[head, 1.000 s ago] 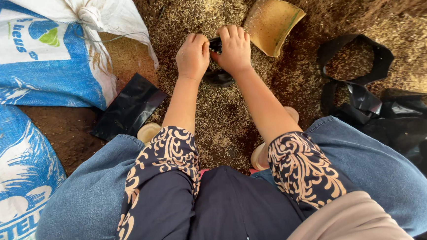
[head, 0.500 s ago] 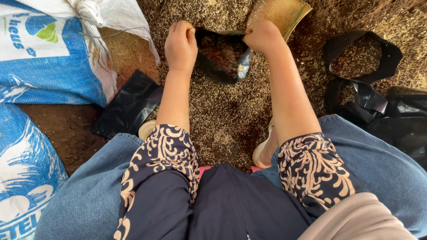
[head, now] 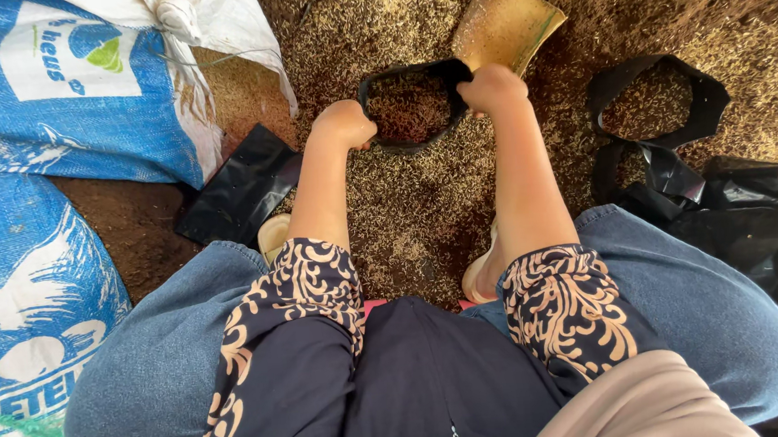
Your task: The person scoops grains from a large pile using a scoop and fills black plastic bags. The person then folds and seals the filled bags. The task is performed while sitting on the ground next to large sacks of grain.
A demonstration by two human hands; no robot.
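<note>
Both hands grip one small black plastic bag (head: 413, 100) by its rim: left hand (head: 341, 124) clamped on the near-left edge, right hand (head: 490, 89) on the right edge. Its mouth is stretched wide open, showing brown husks inside. It sits on the husk-strewn ground (head: 406, 199), just before a tan curved scoop (head: 508, 27), between blue woven sacks (head: 67, 103) and other black bags (head: 661, 112).

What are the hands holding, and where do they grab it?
Both hands hold a small black bag by its rim: the left hand on the left edge, the right hand on the right edge, keeping its mouth open.
</note>
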